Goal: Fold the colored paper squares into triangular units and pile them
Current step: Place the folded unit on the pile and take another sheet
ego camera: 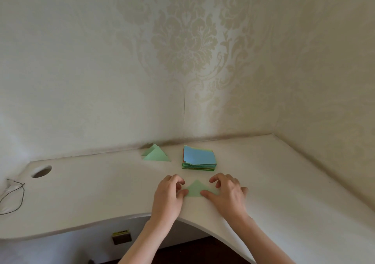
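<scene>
Pressing: left hand (169, 190) and right hand (226, 190), thumbs pinning green triangle (195, 189) on the desk (284, 182), below paper stack (198, 158). Risk: paper slipping, crooked crease.

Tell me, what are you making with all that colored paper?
A person is folding paper squares into triangles at a white desk. Both thumbs press a green triangle flat on the desk, the left hand at its left corner and the right hand on its right side. Behind it sits a stack of unfolded squares with a blue one on top. To the left of the stack lie two finished green triangles, overlapping.
</scene>
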`<action>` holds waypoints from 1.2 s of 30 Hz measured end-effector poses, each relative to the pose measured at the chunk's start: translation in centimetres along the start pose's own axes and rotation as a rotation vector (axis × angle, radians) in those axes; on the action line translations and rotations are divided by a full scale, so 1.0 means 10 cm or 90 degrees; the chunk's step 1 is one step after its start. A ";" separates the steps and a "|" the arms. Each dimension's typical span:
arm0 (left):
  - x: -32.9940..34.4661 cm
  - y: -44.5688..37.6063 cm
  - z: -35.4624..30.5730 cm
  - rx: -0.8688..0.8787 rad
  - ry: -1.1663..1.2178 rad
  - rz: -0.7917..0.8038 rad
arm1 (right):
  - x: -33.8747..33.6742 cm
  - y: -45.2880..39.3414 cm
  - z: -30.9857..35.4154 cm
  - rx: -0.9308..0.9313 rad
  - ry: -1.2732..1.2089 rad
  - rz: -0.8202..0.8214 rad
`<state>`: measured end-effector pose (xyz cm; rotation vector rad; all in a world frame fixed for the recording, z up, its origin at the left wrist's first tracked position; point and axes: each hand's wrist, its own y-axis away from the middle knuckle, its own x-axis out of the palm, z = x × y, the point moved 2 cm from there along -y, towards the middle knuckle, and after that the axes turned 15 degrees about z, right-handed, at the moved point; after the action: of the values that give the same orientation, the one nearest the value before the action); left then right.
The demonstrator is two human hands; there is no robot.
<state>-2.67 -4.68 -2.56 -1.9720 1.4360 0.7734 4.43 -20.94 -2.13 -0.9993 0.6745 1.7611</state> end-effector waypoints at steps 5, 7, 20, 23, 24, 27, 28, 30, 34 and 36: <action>-0.05 0.02 0.05 0.000 0.006 0.000 | -0.03 0.01 -0.12 0.040 -0.035 0.007; -0.06 0.03 0.03 0.000 -0.017 -0.003 | -0.02 0.02 -0.12 0.040 -0.072 0.007; 0.12 -0.01 -0.27 -0.072 -0.064 0.056 | 0.03 0.12 -0.07 0.008 -0.052 -0.049; 0.07 0.01 -0.23 -0.038 -0.006 0.044 | 0.00 0.09 -0.02 -0.040 -0.031 -0.036; 0.04 0.02 -0.20 -0.034 0.015 0.034 | -0.02 0.07 0.02 -0.080 -0.035 -0.041; -0.13 0.00 -0.01 -0.056 0.060 -0.024 | -0.11 -0.05 0.18 -0.186 -0.051 -0.096; -0.21 -0.01 0.08 -0.071 0.066 -0.045 | -0.13 -0.10 0.23 -0.207 -0.039 -0.116; -0.39 -0.07 0.28 -0.099 0.074 -0.072 | -0.15 -0.22 0.31 -0.226 -0.008 -0.122; -0.69 -0.27 0.56 -0.125 0.076 -0.100 | -0.10 -0.45 0.41 -0.245 0.080 -0.073; -0.77 -0.40 0.62 -0.123 0.078 -0.103 | -0.09 -0.52 0.46 -0.257 0.129 -0.077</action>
<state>-1.56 5.71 -0.64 -2.2857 1.2906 0.7544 7.97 -15.73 0.97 -1.4776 0.3752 1.7390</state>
